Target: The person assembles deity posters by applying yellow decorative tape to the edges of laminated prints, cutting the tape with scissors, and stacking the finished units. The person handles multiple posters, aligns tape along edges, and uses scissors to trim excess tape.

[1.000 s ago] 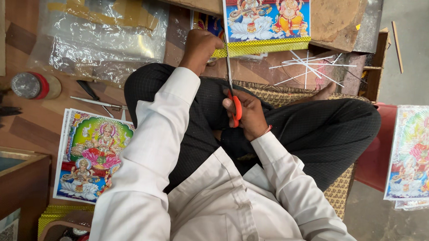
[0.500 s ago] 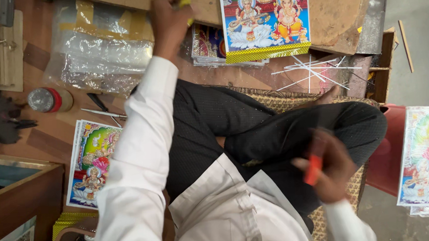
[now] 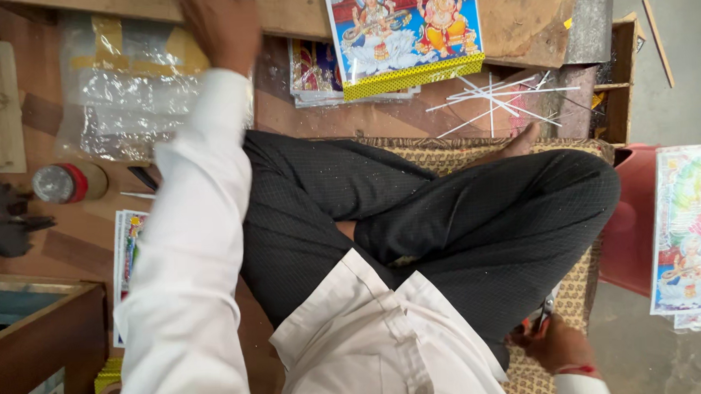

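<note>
My left hand [image 3: 221,25] reaches forward at the end of a white sleeve, blurred. It lies over the edge of a wooden board [image 3: 295,14], beside a clear plastic sheet [image 3: 118,97]. I cannot tell whether it holds anything. My right hand [image 3: 558,345] is low beside my right knee, closed on scissors [image 3: 539,321] with orange-red handles. My crossed legs in dark trousers [image 3: 446,216] fill the middle. A colourful picture print [image 3: 402,29] with a yellow border lies ahead on the board.
Thin white sticks [image 3: 496,104] are scattered ahead on the right. A stack of prints [image 3: 314,76] sits under the bordered one. More prints lie at the left [image 3: 128,246] and right [image 3: 695,237]. A red-banded round tin [image 3: 66,183], a wooden box [image 3: 41,336] and a woven mat [image 3: 443,153] surround me.
My right hand carried the scissors from my lap out and down to my right side. My left hand moved left from the bordered print to the board's edge by the plastic sheet.
</note>
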### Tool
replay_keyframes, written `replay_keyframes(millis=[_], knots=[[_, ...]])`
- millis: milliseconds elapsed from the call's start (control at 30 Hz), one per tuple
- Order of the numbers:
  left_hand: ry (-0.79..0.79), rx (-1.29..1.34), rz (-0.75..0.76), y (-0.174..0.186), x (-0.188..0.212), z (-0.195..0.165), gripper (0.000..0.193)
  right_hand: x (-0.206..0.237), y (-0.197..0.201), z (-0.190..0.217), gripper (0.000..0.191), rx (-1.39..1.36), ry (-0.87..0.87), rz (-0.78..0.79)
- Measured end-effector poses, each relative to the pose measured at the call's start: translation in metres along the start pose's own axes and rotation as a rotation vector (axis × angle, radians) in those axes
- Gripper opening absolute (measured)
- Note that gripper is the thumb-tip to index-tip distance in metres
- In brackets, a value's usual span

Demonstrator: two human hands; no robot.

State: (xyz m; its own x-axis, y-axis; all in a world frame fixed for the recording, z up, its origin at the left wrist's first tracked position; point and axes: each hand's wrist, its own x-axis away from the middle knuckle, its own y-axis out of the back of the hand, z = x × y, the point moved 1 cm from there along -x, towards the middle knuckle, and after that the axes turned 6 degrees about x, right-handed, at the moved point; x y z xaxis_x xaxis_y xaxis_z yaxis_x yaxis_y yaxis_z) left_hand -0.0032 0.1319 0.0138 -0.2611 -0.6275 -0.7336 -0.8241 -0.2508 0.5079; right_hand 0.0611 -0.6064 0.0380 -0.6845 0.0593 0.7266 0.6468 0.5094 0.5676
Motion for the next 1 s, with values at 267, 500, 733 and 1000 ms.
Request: replay_keyframes(millis=[267, 500, 733, 1000], knots=[[1.124, 1.145, 0.534, -0.017, 0.061, -0.105, 0.026, 0.091, 0.165, 0.112, 0.045, -1.289, 0.755, -0.827], [1.265, 1.240, 0.947, -0.032, 0.057, -0.150, 0.033, -0.012, 0.222, 0.285, 0.074, -2.426, 0.794, 0.644], [1.472, 1.599, 1.056, -0.026, 0.074, -0.181, 0.048, -0.072, 0.264, 0.300, 0.040, -2.576, 1.152, 0.467], [1.467, 1.873, 0.943, -0.043, 0.052, -0.195, 0.046, -0.025, 0.274, 0.291, 0.036, -2.390, 1.226, 0.249]])
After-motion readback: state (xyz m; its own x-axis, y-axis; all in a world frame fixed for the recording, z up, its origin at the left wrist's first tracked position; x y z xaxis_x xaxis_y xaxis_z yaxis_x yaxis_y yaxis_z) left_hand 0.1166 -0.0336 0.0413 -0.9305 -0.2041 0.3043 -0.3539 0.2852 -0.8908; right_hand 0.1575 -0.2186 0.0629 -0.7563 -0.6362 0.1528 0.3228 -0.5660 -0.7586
